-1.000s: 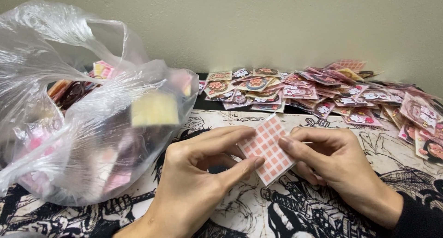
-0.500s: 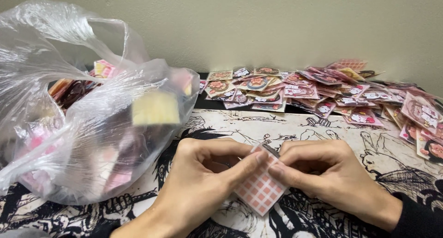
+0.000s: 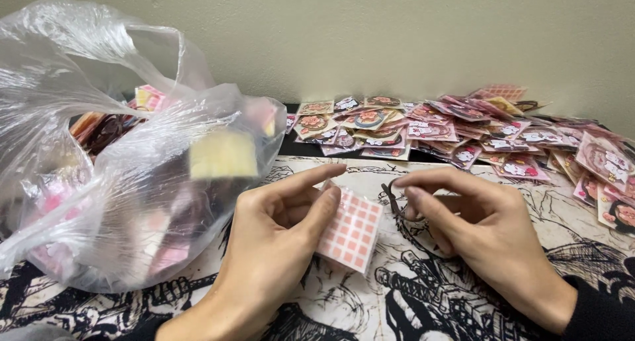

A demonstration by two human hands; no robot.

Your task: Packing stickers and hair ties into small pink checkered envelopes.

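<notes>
The hands have just parted: the left hand (image 3: pixel 278 238) pinches the pink grid card (image 3: pixel 349 230), the right hand (image 3: pixel 473 225) pinches a small dark metal ring (image 3: pixel 395 199) now free of it.

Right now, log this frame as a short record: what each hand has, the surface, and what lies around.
left hand: pinches a small square packet with a pink-and-white checked face, tilted above the mat
right hand: holds a small dark metal ring or clip at its fingertips, apart from the packet
surface: black-and-white illustrated mat
left side: crumpled clear plastic bag with more packets inside
far edge: loose heap of pink and brown square packets along the pale wall
</notes>
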